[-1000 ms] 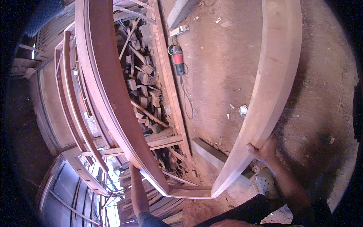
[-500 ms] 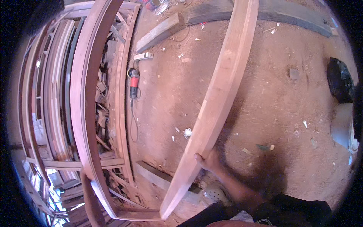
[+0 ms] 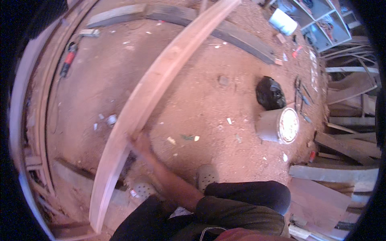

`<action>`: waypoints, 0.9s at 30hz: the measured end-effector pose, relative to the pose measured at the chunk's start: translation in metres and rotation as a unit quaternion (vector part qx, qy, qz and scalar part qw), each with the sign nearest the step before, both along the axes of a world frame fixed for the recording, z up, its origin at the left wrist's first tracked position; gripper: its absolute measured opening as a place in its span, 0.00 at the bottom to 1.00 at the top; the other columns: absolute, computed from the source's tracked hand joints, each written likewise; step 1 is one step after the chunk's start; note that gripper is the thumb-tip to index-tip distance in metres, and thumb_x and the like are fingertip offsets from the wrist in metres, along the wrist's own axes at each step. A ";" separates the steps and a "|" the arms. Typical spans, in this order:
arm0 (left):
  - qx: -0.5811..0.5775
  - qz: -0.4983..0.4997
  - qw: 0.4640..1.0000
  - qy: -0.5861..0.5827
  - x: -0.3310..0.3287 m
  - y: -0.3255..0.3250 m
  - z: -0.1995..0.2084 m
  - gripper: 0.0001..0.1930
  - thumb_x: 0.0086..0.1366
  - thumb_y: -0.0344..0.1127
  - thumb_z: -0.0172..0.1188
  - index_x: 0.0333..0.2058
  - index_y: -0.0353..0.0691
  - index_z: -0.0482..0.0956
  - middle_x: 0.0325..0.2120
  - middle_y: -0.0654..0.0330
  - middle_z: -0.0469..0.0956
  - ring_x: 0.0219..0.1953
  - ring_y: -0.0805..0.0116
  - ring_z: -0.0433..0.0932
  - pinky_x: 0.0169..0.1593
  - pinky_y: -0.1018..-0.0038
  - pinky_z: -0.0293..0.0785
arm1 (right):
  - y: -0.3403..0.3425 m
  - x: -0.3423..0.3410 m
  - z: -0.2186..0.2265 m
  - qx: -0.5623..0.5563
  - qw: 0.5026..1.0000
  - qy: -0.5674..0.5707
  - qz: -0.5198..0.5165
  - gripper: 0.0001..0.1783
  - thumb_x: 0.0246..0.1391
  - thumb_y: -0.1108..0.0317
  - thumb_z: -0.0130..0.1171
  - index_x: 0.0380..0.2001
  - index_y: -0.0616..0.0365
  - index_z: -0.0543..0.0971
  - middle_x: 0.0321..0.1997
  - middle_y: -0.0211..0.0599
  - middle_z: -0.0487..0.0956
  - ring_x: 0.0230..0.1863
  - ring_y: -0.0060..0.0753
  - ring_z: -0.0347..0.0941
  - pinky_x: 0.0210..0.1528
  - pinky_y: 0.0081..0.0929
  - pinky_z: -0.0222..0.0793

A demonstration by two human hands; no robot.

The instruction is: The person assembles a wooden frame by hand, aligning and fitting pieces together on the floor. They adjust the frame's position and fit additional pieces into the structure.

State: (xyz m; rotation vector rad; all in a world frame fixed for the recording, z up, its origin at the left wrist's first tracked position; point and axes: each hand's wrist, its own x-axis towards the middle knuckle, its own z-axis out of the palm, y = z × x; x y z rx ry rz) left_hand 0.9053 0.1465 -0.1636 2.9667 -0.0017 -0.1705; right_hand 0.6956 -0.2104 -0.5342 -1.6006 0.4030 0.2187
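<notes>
Right hand (image 3: 140, 143) clamped on the wooden frame (image 3: 155, 76), toward its near end; left hand out of view, hold cannot be told. Frame slants above the dirt floor (image 3: 209, 120); grinder (image 3: 69, 59) lies near the floor's left edge, bucket (image 3: 268, 125) toward its right.

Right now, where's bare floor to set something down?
Roomiest: floor between rail and black bag, bar a block, scraps. Also: between grinder and rail, some litter near the rail. Crowded: right edge, stacked planks; upper right, shelf.

Reddish floor (image 3: 209, 112) (scrap-littered) beneath a grinder (image 3: 68, 61)
</notes>
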 end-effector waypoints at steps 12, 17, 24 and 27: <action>-0.068 -0.019 0.998 0.003 -0.041 -0.005 0.048 0.38 0.72 0.63 0.38 0.58 0.30 0.70 0.55 0.48 0.73 0.58 0.63 0.69 0.63 0.71 0.59 | -0.038 -0.027 -0.018 0.282 0.900 0.151 -0.296 0.39 0.64 0.32 0.34 0.48 0.59 0.74 0.40 0.36 0.77 0.39 0.28 0.73 0.44 0.39 0.72; -0.142 0.009 0.989 0.024 -0.052 -0.024 0.050 0.38 0.72 0.62 0.38 0.60 0.28 0.68 0.58 0.48 0.71 0.60 0.62 0.67 0.66 0.72 0.54 | -0.035 -0.017 -0.025 0.375 0.861 0.119 -0.321 0.41 0.62 0.30 0.35 0.56 0.59 0.70 0.49 0.40 0.76 0.47 0.38 0.72 0.52 0.42 0.69; -0.094 0.016 0.995 0.000 -0.058 -0.018 0.050 0.36 0.74 0.59 0.37 0.61 0.30 0.66 0.60 0.47 0.68 0.62 0.61 0.65 0.67 0.73 0.52 | -0.004 -0.001 -0.023 0.595 0.767 0.043 -0.235 0.42 0.61 0.34 0.41 0.65 0.56 0.62 0.67 0.43 0.67 0.66 0.47 0.63 0.68 0.51 0.58; -0.073 0.007 0.997 -0.030 -0.073 -0.035 0.055 0.38 0.73 0.62 0.35 0.61 0.30 0.66 0.59 0.45 0.69 0.62 0.60 0.66 0.67 0.73 0.52 | 0.007 -0.004 -0.018 0.642 0.727 0.048 -0.238 0.40 0.61 0.35 0.42 0.64 0.55 0.64 0.66 0.42 0.68 0.65 0.48 0.65 0.67 0.52 0.58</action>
